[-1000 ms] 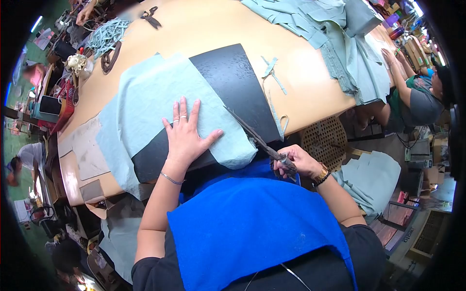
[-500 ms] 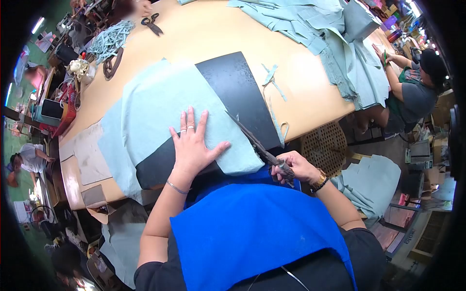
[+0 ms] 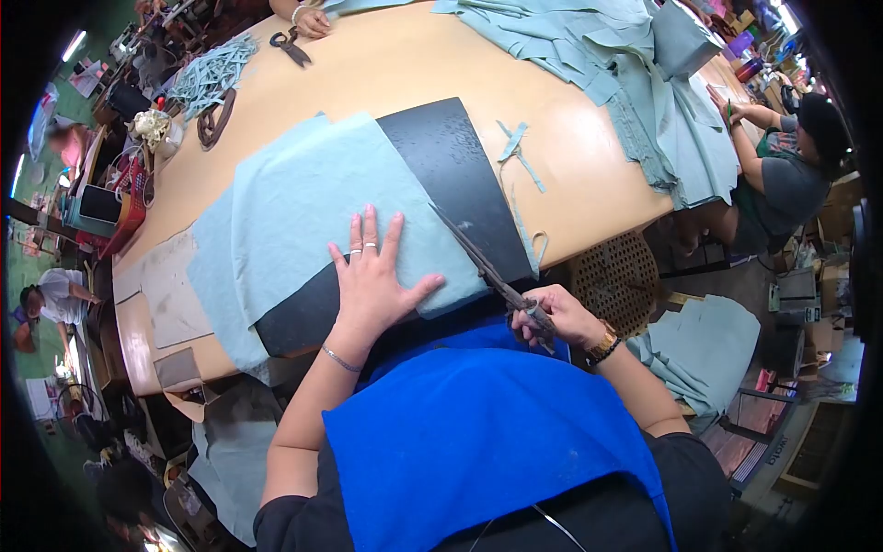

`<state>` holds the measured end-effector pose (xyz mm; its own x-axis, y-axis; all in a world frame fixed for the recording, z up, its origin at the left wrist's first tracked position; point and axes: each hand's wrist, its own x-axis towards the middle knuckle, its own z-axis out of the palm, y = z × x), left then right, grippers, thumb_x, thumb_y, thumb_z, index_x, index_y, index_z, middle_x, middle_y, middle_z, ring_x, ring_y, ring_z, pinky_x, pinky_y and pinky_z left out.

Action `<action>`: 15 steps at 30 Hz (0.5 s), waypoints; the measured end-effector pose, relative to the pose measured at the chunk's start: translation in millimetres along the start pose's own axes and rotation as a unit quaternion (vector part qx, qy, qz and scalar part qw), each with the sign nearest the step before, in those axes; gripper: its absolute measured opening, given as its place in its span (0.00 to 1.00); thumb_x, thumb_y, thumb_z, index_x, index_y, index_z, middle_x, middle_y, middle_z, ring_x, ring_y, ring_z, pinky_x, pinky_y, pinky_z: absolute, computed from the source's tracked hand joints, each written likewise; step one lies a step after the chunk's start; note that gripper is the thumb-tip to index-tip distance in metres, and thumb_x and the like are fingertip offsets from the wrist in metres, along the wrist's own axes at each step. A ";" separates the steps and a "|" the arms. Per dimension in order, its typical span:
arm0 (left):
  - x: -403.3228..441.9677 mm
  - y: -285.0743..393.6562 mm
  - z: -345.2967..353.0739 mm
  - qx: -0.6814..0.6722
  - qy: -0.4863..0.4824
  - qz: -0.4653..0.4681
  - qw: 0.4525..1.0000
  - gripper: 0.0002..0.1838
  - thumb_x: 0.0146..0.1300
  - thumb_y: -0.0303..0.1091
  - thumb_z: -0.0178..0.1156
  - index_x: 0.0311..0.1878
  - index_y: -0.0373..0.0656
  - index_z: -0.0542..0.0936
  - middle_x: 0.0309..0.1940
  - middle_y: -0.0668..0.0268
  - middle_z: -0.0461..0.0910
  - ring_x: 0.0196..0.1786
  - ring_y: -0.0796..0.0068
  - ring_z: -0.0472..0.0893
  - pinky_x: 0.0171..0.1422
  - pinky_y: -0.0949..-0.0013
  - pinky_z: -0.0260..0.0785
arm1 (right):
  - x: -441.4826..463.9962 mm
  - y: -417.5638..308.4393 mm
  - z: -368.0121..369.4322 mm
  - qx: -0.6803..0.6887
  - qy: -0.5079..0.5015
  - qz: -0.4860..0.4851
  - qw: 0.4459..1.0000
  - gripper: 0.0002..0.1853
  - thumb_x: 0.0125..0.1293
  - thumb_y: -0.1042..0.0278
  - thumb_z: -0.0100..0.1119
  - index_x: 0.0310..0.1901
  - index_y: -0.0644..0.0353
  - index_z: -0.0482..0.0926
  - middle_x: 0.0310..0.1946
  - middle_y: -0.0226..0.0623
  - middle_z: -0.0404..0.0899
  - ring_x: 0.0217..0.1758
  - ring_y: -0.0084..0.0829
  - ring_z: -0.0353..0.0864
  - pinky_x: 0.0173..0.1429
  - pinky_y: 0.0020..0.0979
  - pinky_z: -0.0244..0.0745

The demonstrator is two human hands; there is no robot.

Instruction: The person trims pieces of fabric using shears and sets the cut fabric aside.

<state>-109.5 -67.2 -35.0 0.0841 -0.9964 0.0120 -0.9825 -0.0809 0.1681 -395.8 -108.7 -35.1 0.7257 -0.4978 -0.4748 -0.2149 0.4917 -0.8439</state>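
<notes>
My left hand (image 3: 377,276) lies flat with spread fingers on a pale blue-green fabric piece (image 3: 303,202). The fabric rests partly over a dark flat board (image 3: 451,147) at the table's near edge. In my right hand (image 3: 556,316) is a pair of large dark scissors (image 3: 483,262), gripped by the handles. Their long blades point up and left along the fabric's right edge; whether the blades touch the cloth I cannot tell. A blue cloth (image 3: 487,423) covers my front.
On the tan table (image 3: 570,166) lie fabric strips (image 3: 515,152), a second pair of scissors (image 3: 292,48) and a pile of fabric (image 3: 570,46). Another person's hand (image 3: 313,22) rests at the far edge. A co-worker (image 3: 791,166) is on the right. Below stands a woven chair (image 3: 616,281).
My left hand and the fabric have shifted slightly right, and the fabric's near edge has moved up a little. The other person's hand has come into view near the far scissors.
</notes>
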 end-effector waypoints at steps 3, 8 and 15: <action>-1.7 2.8 -0.3 -0.003 0.001 0.003 1.000 0.53 0.49 0.75 0.54 0.73 0.51 0.57 0.74 0.48 0.45 0.76 0.49 0.44 0.68 0.28 0.38 | 1.8 -3.8 2.9 0.019 0.008 0.011 1.000 0.10 0.64 0.63 0.62 0.33 0.62 0.79 0.25 0.30 0.79 0.25 0.15 0.76 0.31 0.20 0.75; -1.2 2.9 0.6 -0.002 0.002 0.003 1.000 0.53 0.49 0.75 0.54 0.73 0.51 0.57 0.74 0.48 0.46 0.76 0.48 0.45 0.68 0.27 0.38 | -3.6 2.1 2.8 0.023 0.016 0.008 1.000 0.10 0.64 0.62 0.62 0.33 0.61 0.79 0.24 0.30 0.79 0.25 0.15 0.76 0.31 0.19 0.75; 15.1 -14.5 5.0 0.004 0.027 -0.023 0.999 0.53 0.50 0.75 0.53 0.73 0.52 0.56 0.74 0.47 0.46 0.76 0.46 0.45 0.68 0.28 0.38 | -10.8 -0.7 3.9 0.025 0.024 0.019 0.999 0.11 0.64 0.61 0.62 0.34 0.62 0.79 0.24 0.30 0.78 0.25 0.15 0.77 0.30 0.19 0.76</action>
<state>-94.9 -81.2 -42.2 0.1370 -0.9888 0.0585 -0.9788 -0.1261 0.1613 -401.0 -100.8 -28.4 0.6853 -0.5105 -0.5194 -0.2086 0.5456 -0.8116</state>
